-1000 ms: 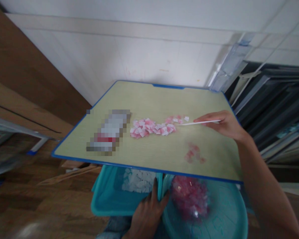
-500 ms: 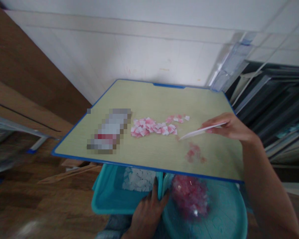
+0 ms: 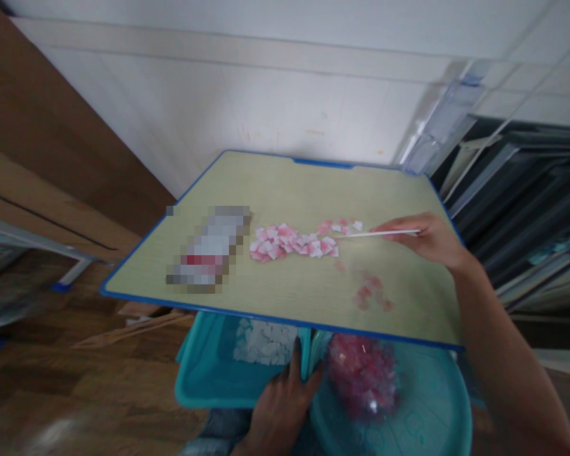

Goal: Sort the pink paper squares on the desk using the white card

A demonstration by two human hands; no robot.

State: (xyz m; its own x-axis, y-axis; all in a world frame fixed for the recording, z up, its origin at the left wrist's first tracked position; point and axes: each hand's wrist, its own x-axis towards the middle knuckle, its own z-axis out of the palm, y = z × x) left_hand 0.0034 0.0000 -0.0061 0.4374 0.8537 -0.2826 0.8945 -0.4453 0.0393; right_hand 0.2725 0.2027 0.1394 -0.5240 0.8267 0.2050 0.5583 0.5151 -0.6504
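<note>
My right hand [image 3: 420,234] is closed on a thin white flat strip [image 3: 380,234], perhaps a card, held edge-on above the board. Its tip is by the right end of a pile of pink-and-white paper-like squares [image 3: 289,242]. A smaller scatter of such pieces [image 3: 339,226] lies just behind the strip, and pink smudge-like bits [image 3: 371,291] lie in front of it. Below the board's front edge, my left hand [image 3: 285,399] straddles the rim of a rectangular teal tray [image 3: 204,392], fingers inside and thumb on the side of the round tub. White squares [image 3: 266,342] lie in the tray.
The yellowish board [image 3: 266,177] has a blue edge. A blurred-out object [image 3: 209,250] lies on its left side. The round teal tub [image 3: 437,405] holds a clear bag of pinkish-red pieces [image 3: 363,377]. A clear bottle [image 3: 434,126] and stacked dark panels [image 3: 527,164] stand at right.
My right hand has shifted slightly, and the white strip has swung up and away from me, from a tilt to nearly level. My left hand stays on the tray rim.
</note>
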